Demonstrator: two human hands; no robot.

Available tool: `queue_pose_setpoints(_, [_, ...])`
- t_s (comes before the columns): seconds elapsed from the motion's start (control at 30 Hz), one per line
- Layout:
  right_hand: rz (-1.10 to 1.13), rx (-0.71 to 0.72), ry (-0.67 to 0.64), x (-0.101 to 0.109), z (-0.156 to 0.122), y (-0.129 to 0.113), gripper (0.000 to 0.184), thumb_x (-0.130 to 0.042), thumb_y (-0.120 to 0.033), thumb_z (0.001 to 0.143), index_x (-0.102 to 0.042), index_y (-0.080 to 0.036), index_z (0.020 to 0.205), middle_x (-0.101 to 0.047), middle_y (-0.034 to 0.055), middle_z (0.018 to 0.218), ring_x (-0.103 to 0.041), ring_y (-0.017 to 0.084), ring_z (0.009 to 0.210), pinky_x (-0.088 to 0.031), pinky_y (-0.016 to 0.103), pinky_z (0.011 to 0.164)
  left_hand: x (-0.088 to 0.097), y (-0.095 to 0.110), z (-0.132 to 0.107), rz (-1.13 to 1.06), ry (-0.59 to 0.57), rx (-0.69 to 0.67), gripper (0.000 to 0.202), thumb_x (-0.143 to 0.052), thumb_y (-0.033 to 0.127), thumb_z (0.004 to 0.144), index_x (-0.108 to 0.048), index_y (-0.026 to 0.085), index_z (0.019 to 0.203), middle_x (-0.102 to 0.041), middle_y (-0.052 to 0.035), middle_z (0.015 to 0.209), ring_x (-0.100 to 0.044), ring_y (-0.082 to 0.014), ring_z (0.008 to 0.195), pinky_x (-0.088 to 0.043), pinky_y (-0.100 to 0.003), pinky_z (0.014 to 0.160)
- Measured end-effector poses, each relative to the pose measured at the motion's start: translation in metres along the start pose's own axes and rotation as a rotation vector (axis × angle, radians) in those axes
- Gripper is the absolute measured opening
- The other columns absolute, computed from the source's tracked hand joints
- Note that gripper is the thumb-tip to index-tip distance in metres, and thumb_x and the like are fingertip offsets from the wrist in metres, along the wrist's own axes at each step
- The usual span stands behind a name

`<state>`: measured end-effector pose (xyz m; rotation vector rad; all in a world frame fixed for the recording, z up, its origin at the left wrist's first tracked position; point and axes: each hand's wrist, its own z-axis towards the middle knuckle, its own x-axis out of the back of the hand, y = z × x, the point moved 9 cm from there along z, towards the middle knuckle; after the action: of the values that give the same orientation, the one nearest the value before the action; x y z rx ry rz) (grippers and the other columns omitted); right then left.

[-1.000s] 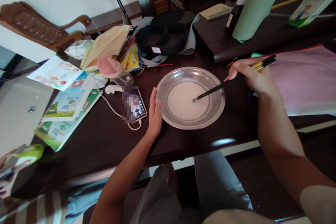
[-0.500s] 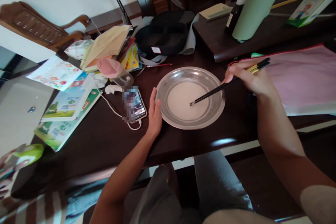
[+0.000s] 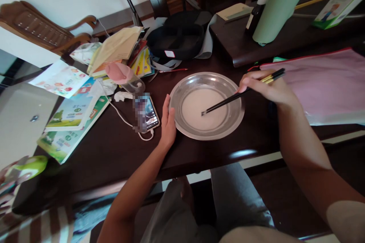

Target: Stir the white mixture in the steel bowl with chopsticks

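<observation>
A round metal dish (image 3: 234,125) with a wide rim stands on the dark table, holding a whitish, cloudy liquid (image 3: 199,102). My left hand (image 3: 169,127) lies along the dish's left side, fingers stretched out and touching the rim. In my right hand (image 3: 264,85) is a pair of black chopsticks (image 3: 226,101) with gold bands near the top. The fingers are closed round the chopsticks above the dish's right rim. Their tips dip to the liquid's surface, left of the middle; how deep they reach I cannot tell.
Left of the dish lies a phone (image 3: 146,112) with a white cable. Beyond it are a pink-lidded bottle (image 3: 122,76), booklets (image 3: 71,114) and a black bag (image 3: 176,38). A pink zip pouch (image 3: 327,83) lies at right, below a green roll (image 3: 282,11) on a raised shelf.
My right hand has shifted slightly left with the chopsticks, and their tips have moved left across the liquid. My left hand and the dish have stayed in place.
</observation>
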<state>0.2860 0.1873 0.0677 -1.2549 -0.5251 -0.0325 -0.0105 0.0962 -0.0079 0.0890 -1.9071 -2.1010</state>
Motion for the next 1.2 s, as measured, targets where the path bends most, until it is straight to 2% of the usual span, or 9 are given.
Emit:
queue_pose_setpoints(0.1, [-0.040, 0.013, -0.066, -0.013, 0.000, -0.004, 0.029, -0.066, -0.049, 0.087, -0.078, -0.024, 0.077, -0.079, 0.0032, 0.083, -0.070, 0.020, 0.082, -0.049, 0.031, 0.075, -0.001, 0.000, 0.000, 0.001, 0.002, -0.002, 0.060, -0.050, 0.057, 0.096, -0.044, 0.032, 0.151, -0.031, -0.0017, 0.168, -0.026, -0.0240, 0.156, -0.020, -0.041, 0.130])
queue_pose_setpoints(0.3, [-0.005, 0.013, 0.240, 0.024, 0.000, 0.002, 0.037, -0.066, -0.049, 0.088, -0.072, -0.023, 0.062, -0.073, 0.0022, 0.068, -0.064, 0.018, 0.068, -0.047, 0.034, 0.073, 0.001, 0.000, -0.001, 0.006, 0.002, -0.009, 0.060, -0.049, 0.057, 0.097, -0.043, 0.033, 0.151, -0.031, -0.0019, 0.168, -0.027, -0.0245, 0.156, -0.019, -0.043, 0.130])
queue_pose_setpoints(0.4, [0.020, 0.004, 0.119, 0.013, 0.000, 0.001, 0.036, -0.066, -0.049, 0.087, -0.073, -0.024, 0.062, -0.073, 0.0019, 0.067, -0.066, 0.020, 0.069, -0.048, 0.034, 0.074, 0.001, 0.000, 0.000, 0.003, 0.003, -0.007, 0.062, -0.049, 0.058, 0.096, -0.043, 0.031, 0.152, -0.030, -0.0027, 0.168, -0.027, -0.0244, 0.156, -0.019, -0.042, 0.130])
queue_pose_setpoints(0.53, [-0.023, 0.012, -0.075, -0.013, -0.001, -0.005, 0.029, -0.067, -0.047, 0.088, -0.077, -0.023, 0.076, -0.079, 0.0036, 0.082, -0.070, 0.019, 0.080, -0.048, 0.031, 0.074, -0.001, 0.000, 0.000, -0.004, 0.001, -0.006, 0.061, -0.050, 0.057, 0.097, -0.043, 0.032, 0.151, -0.031, -0.0021, 0.168, -0.028, -0.0237, 0.156, -0.019, -0.042, 0.130])
queue_pose_setpoints(0.77, [0.023, 0.022, 0.228, 0.024, 0.000, 0.001, 0.037, -0.066, -0.046, 0.089, -0.072, -0.022, 0.061, -0.073, 0.0027, 0.067, -0.065, 0.018, 0.067, -0.047, 0.033, 0.072, 0.000, 0.000, 0.000, 0.003, 0.002, -0.004, 0.061, -0.049, 0.058, 0.096, -0.044, 0.032, 0.151, -0.031, -0.0025, 0.168, -0.028, -0.0237, 0.156, -0.020, -0.041, 0.130])
queue_pose_setpoints(0.83, [0.052, 0.024, 0.159, 0.019, 0.000, 0.001, 0.037, -0.066, -0.045, 0.089, -0.072, -0.023, 0.060, -0.073, 0.0027, 0.066, -0.065, 0.018, 0.067, -0.047, 0.033, 0.072, 0.000, -0.001, 0.000, 0.004, 0.001, -0.003, 0.060, -0.050, 0.058, 0.096, -0.044, 0.032, 0.151, -0.032, -0.0019, 0.168, -0.027, -0.0238, 0.156, -0.020, -0.041, 0.130])
queue_pose_setpoints(0.93, [0.018, 0.008, -0.039, -0.005, -0.001, -0.001, 0.029, -0.068, -0.044, 0.088, -0.076, -0.023, 0.069, -0.077, 0.0028, 0.075, -0.069, 0.019, 0.075, -0.047, 0.032, 0.074, -0.001, -0.001, 0.001, -0.009, 0.004, -0.004, 0.059, -0.050, 0.057, 0.097, -0.044, 0.033, 0.150, -0.031, -0.0013, 0.168, -0.027, -0.0238, 0.156, -0.019, -0.042, 0.130])
queue_pose_setpoints(1.0, [-0.005, 0.010, -0.088, -0.014, -0.001, -0.003, 0.025, -0.068, -0.043, 0.088, -0.078, -0.024, 0.076, -0.079, 0.0027, 0.082, -0.070, 0.019, 0.081, -0.048, 0.031, 0.075, -0.002, -0.001, 0.001, -0.019, 0.003, -0.005, 0.060, -0.050, 0.056, 0.097, -0.043, 0.032, 0.151, -0.031, -0.0018, 0.168, -0.028, -0.0238, 0.156, -0.020, -0.042, 0.130])
queue_pose_setpoints(1.2, [-0.007, 0.012, 0.205, 0.021, 0.000, 0.000, 0.034, -0.065, -0.044, 0.089, -0.073, -0.023, 0.063, -0.073, 0.0013, 0.068, -0.064, 0.018, 0.068, -0.046, 0.032, 0.071, -0.002, 0.000, 0.001, -0.005, 0.004, -0.001, 0.061, -0.050, 0.056, 0.097, -0.043, 0.031, 0.151, -0.033, -0.0031, 0.167, -0.029, -0.0232, 0.155, -0.021, -0.041, 0.129])
